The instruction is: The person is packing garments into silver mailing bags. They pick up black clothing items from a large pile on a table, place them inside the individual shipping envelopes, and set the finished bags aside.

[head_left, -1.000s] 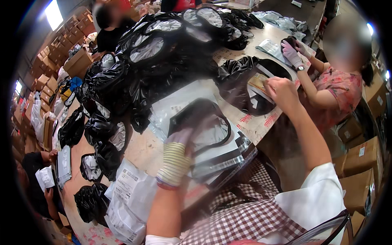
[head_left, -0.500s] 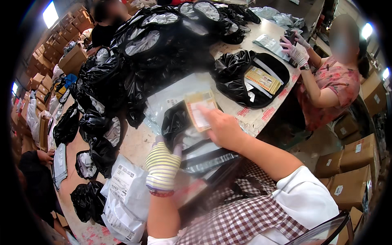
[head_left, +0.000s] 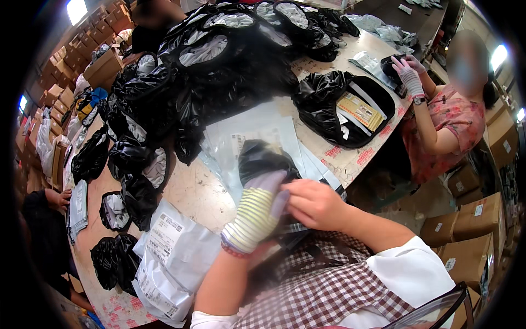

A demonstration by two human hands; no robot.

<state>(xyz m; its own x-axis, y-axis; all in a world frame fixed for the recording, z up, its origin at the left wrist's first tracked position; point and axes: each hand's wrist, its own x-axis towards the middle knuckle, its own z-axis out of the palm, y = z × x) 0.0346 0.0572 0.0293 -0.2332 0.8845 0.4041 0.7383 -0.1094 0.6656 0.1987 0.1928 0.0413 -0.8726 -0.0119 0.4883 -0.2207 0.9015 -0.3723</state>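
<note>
My left hand (head_left: 256, 213), in a striped knitted glove, is closed on a bunched black cloth-like item (head_left: 265, 160) above the front of the table. Bare and pinched, my right hand (head_left: 319, 205) meets the near right edge of that item. What its fingertips grip is covered by the fingers. Beneath and beyond the item lies a fanned stack of pale grey mailing bags (head_left: 253, 122). To the right, an open glossy black bundle (head_left: 323, 93) holds yellow printed cards (head_left: 360, 112).
A large heap of black bundles with pale linings (head_left: 230, 71) covers the far table. Filled white parcels (head_left: 170, 236) lie near my left forearm. At right, a gloved co-worker (head_left: 438, 109) handles a black item. Cardboard boxes (head_left: 471, 225) stand at lower right.
The printed card that was in my right hand no longer shows there. That hand has come down to the black item's edge. My left hand has moved right and up with the item.
</note>
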